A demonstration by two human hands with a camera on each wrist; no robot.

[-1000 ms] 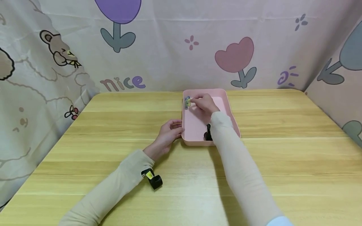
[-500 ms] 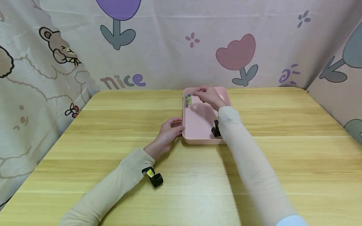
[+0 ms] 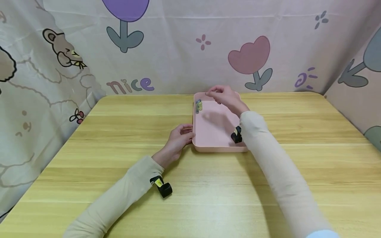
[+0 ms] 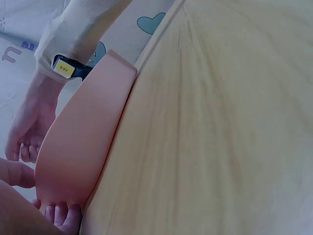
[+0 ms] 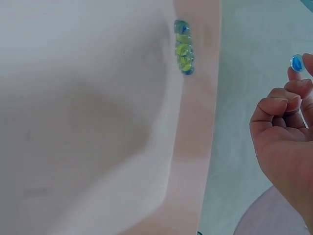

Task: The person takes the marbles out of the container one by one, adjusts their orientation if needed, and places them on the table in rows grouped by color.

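Note:
My right hand [image 3: 226, 97] is raised over the far end of a pink tray [image 3: 220, 149]. In the right wrist view, its thumb and finger pinch a clear glass marble [image 5: 297, 62] with a blue swirl. Several more blue and yellow marbles [image 5: 184, 49] lie in a tight cluster along one tray wall. From the head, that cluster sits in the tray's far left part. My left hand [image 3: 177, 142] holds the tray's left side near the front corner. In the left wrist view, thumb and curled fingers [image 4: 61, 214] touch the tray wall [image 4: 88, 132].
The tray stands on a wooden table [image 3: 134, 138] close to its back edge. Behind hangs a patterned cloth [image 3: 175, 49] with flowers and a bear. Black wrist cameras [image 3: 163, 188] are strapped on both sleeves.
My right hand has lifted away from the marble cluster and moved up and to the right, above the tray's far end. The left hand and the tray stay in place.

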